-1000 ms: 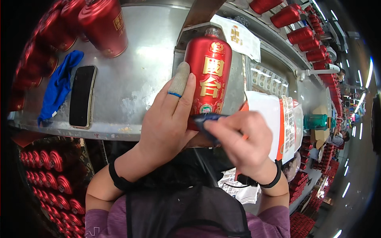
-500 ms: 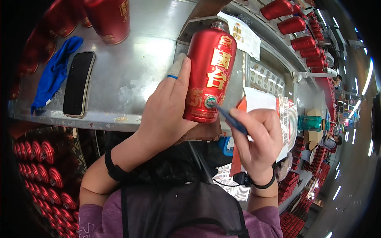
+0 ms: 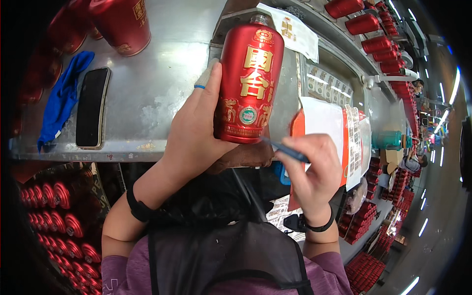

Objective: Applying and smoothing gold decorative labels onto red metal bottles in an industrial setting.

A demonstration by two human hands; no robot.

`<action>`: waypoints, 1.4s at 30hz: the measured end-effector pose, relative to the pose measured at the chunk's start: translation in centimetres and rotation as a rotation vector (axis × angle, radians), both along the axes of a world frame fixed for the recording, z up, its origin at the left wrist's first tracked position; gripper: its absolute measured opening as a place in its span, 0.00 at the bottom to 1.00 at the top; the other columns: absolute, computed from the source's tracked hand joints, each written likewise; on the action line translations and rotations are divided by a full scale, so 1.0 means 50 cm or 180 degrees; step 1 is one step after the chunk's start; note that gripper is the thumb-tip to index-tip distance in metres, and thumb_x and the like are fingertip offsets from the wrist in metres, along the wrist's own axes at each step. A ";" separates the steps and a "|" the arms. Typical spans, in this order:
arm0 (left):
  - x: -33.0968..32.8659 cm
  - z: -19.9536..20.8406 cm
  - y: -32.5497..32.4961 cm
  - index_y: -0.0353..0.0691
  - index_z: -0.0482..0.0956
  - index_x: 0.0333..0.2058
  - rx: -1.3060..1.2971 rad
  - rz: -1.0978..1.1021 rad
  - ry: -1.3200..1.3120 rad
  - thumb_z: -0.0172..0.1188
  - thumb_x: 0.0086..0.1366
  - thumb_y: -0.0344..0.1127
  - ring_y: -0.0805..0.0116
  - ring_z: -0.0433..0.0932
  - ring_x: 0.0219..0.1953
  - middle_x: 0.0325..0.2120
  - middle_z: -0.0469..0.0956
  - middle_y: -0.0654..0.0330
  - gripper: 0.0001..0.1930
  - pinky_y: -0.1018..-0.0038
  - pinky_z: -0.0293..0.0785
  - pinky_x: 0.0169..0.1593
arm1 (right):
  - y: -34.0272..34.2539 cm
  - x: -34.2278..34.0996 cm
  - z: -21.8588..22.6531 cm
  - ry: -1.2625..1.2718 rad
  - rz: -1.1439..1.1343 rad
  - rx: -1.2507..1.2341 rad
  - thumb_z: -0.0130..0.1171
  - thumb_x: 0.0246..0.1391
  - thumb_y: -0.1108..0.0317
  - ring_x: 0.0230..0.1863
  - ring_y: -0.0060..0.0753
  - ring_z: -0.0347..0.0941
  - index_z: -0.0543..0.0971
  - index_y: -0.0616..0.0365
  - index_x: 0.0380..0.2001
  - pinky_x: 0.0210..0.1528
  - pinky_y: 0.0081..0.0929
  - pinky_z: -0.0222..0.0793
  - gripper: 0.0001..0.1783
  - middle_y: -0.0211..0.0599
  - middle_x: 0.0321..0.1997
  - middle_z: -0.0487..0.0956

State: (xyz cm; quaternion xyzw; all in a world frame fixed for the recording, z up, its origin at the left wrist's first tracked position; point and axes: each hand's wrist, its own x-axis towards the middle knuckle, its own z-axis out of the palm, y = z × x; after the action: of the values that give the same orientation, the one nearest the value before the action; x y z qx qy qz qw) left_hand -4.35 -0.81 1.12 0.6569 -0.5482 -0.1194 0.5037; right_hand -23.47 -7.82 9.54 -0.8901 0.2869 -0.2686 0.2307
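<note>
My left hand (image 3: 191, 122) is wrapped round the left side of a shiny red bottle (image 3: 235, 73) with gold lettering and a clear glass neck. The bottle leans slightly, neck pointing away from me, and a blue band circles one finger of that hand. Low on the bottle's front is a round green and white sticker (image 3: 248, 116). Pinched in my right hand (image 3: 317, 169) is a slim dark blue pointed tool, apparently tweezers (image 3: 294, 153). Its tip is close to the bottle's lower right edge; whether it touches cannot be made out.
A phone (image 3: 92, 108) and a blue cloth (image 3: 66, 98) lie left on the metal table (image 3: 162, 105), near more red bottles (image 3: 120, 24). Sticker sheets (image 3: 328, 88) and white paper (image 3: 322, 123) lie to the right. Racked red bottles (image 3: 61, 194) stand below left; others line a conveyor (image 3: 361, 23) far right.
The tweezers' tip has gone from beside the round sticker to the bottle's lower right edge. In the picture, the bottle and my left hand sit a little further left and higher.
</note>
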 end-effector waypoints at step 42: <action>-0.006 0.018 0.011 0.35 0.55 0.68 0.0304 0.0085 -0.0294 0.79 0.41 0.34 0.52 0.75 0.44 0.48 0.76 0.48 0.56 0.65 0.71 0.48 | -0.022 0.028 -0.023 -0.0233 0.0373 -0.0746 0.65 0.36 0.76 0.34 0.35 0.77 0.85 0.54 0.36 0.33 0.28 0.73 0.17 0.31 0.34 0.80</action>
State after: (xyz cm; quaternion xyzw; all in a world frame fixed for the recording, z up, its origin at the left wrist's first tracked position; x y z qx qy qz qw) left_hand -4.63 -0.26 2.03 0.6923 -0.5557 -0.1082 0.4474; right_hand -22.06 -8.92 8.39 -0.9158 0.1925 -0.3187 0.1507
